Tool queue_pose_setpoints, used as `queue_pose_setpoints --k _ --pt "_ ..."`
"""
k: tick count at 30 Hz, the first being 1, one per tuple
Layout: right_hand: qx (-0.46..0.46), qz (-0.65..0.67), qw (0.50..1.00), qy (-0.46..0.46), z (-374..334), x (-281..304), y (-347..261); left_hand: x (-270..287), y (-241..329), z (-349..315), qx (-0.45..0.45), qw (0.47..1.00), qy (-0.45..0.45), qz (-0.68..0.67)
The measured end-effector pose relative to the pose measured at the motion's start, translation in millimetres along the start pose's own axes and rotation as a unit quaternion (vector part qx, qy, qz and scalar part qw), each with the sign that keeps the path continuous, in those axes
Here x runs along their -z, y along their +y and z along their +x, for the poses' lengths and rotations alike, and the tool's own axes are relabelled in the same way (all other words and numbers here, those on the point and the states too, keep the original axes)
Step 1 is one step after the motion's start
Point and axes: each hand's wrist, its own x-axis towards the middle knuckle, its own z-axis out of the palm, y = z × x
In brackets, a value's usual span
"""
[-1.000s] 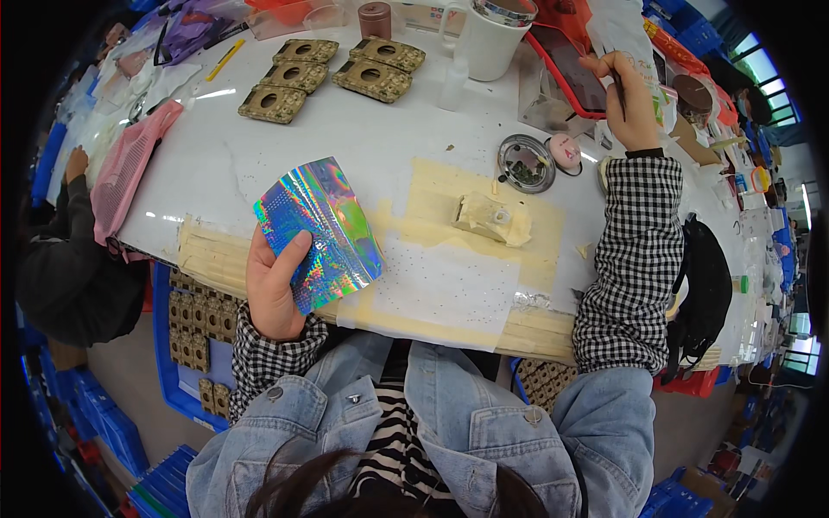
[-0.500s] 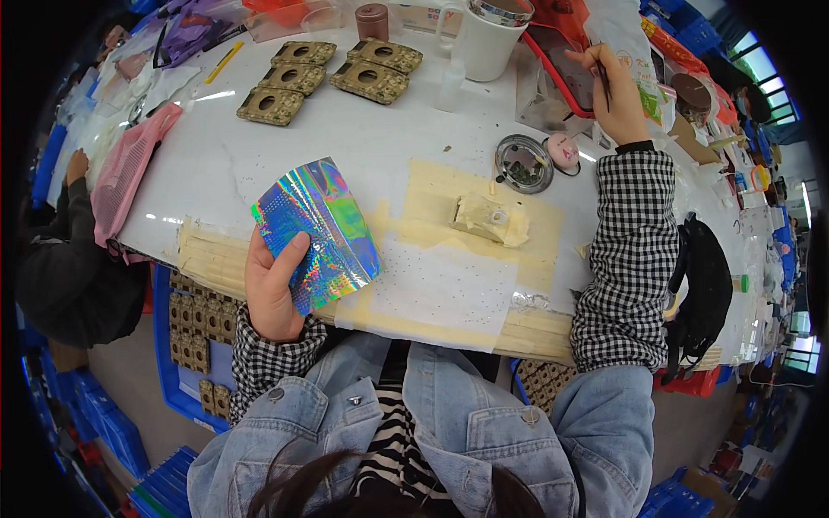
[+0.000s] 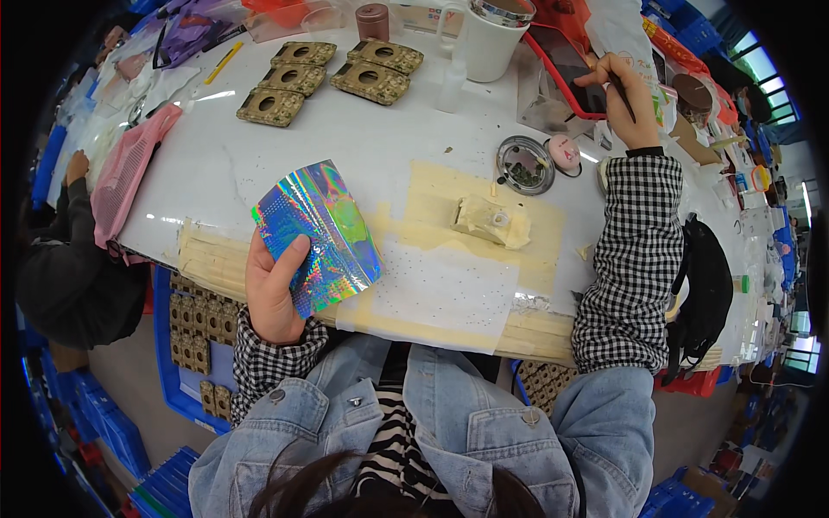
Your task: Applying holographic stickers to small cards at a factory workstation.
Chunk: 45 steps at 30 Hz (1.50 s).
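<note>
My left hand (image 3: 275, 281) grips a shiny holographic zip pouch (image 3: 321, 237) above the table's near edge, thumb on its face. At the back right, my right hand (image 3: 632, 104) holds a slim dark tool that looks like tweezers (image 3: 620, 91). Its index finger reaches onto the dark screen of a phone in a red case (image 3: 563, 65); whether it touches cannot be made out. A tape-covered block (image 3: 492, 221) sits on the taped work area. Behind it are a round clear dish (image 3: 524, 165) with small dark bits and a pink round object (image 3: 564, 152).
Several camouflage model parts with round holes (image 3: 292, 79) lie at the back. A white mug (image 3: 490, 47) and a brown jar (image 3: 372, 22) stand behind them. A pink mesh pouch (image 3: 129, 173) lies left. Below the edge, a blue tray (image 3: 166, 345) holds more parts. Another person's sleeve (image 3: 78, 276) shows far left.
My right hand has shifted slightly right and nearer, its index finger now stretched over the phone, which has also moved a little. My left hand and the pouch stay nearly still.
</note>
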Motion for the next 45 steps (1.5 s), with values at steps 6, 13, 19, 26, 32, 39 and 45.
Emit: queue_pose_setpoints --k 6,13,19,26,32,39,45 --pt "-0.029 0.0 1.0 -0.011 0.6 1.5 0.3 0.1 0.2 -0.1 -0.001 1.0 -0.002 -0.002" --pt "-0.028 -0.039 0.999 -0.012 0.4 0.5 -6.7 -0.7 0.5 -0.4 -0.003 1.0 -0.002 -0.003" --pt "-0.058 0.063 0.996 -0.018 1.7 2.0 -4.1 -1.2 0.5 -0.9 -0.002 1.0 0.001 -0.001" --pt "-0.008 -0.12 0.993 -0.012 -4.2 3.5 -1.2 -0.2 -0.1 -0.3 -0.006 1.0 -0.001 0.002" --pt "-0.024 -0.084 0.996 -0.027 0.7 10.5 -9.8 -1.7 -0.2 -0.5 -0.004 1.0 -0.001 0.001" --pt "-0.045 -0.011 0.998 0.033 0.0 8.4 -11.0 -1.0 -0.3 -0.1 -0.004 1.0 -0.002 0.002" --pt "-0.025 -0.035 0.999 0.029 1.6 6.1 -14.8 -2.5 0.3 1.1 -0.004 1.0 -0.001 0.003"
